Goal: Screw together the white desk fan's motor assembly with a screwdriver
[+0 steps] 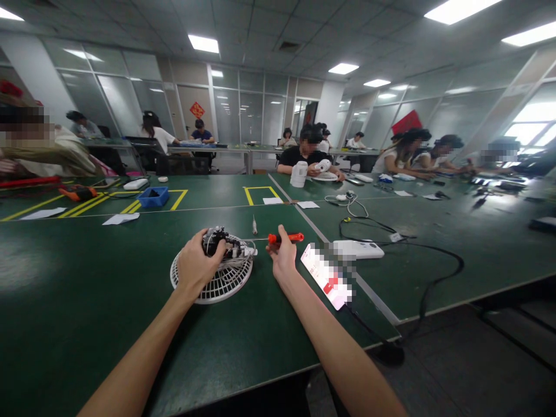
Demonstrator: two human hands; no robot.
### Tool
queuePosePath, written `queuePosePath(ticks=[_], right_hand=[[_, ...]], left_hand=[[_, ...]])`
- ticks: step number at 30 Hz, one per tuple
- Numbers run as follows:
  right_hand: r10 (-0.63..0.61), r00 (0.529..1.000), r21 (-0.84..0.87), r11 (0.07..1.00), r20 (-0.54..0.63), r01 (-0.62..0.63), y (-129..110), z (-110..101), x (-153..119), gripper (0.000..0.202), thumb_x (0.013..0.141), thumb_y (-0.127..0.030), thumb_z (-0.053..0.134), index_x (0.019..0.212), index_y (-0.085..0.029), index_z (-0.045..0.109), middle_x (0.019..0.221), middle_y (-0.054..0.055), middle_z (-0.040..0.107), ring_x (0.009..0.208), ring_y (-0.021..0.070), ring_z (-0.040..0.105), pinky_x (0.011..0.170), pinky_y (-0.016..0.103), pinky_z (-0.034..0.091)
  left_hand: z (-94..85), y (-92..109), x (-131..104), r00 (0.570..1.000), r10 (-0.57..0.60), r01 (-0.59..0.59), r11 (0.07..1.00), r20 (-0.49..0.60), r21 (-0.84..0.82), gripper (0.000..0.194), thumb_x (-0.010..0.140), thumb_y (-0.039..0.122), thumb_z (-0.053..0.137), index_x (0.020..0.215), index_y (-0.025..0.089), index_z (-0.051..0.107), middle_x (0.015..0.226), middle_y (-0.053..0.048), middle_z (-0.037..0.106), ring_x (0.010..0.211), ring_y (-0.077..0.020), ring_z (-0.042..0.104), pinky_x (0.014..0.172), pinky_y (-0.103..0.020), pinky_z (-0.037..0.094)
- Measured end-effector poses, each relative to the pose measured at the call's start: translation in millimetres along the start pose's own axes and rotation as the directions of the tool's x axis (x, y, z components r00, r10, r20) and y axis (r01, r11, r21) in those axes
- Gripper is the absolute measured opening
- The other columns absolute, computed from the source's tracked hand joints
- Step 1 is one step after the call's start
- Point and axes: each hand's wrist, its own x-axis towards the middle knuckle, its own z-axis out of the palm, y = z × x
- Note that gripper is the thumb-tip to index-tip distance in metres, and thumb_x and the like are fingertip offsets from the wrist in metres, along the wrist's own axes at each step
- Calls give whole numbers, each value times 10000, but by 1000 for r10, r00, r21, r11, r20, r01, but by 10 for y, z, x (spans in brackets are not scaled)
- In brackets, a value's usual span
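Note:
My left hand (197,260) is closed around a black fan motor (216,240) with white wires. Beneath the motor lies a round white fan grille (221,288) on the green table. In my right hand (282,255) is a red-and-black screwdriver (284,238), held sideways with its shaft pointing left at the motor's side. Whether the tip touches the motor I cannot tell. A second, small screwdriver (254,225) with a pale handle lies just beyond, between my hands. A lit phone (326,278) rests to the right of my right forearm.
A white casing (358,249) and black cables (434,246) lie at the right. At the back left are a blue bin (153,197), paper slips and yellow tape markings. Across the table a person handles white fan parts (299,174). Other people sit around the room.

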Motion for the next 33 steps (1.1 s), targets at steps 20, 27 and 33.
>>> queuePosePath(ticks=[20,27,33], right_hand=[[-11,1000,-28,1000,25,12,43,-11,-17,410,680,-284,927,800,-222,540,554,-91,633,404,60,501,469,188,497],[5,1000,-50,999,15,-4,-7,24,-41,451,645,-343,959,761,-223,540,515,-99,589,397,59,443,440,193,465],[81,996,-18,997,29,-80,-1,16,-52,322,738,-319,865,753,-211,562,547,-79,604,439,69,482,468,191,474]], left_hand=[[-10,5,0,1000,-24,24,1000,19,-10,696,857,653,564,1346,161,630,1267,-164,728,1131,-341,699,997,-475,553],[1,2,7,999,-28,28,1000,29,-11,697,860,640,553,1353,153,623,1266,-171,722,1136,-346,693,1021,-486,541],[-8,18,3,1000,-18,19,1000,14,-18,671,875,628,520,1341,156,625,1254,-170,725,1131,-352,693,1017,-485,539]])
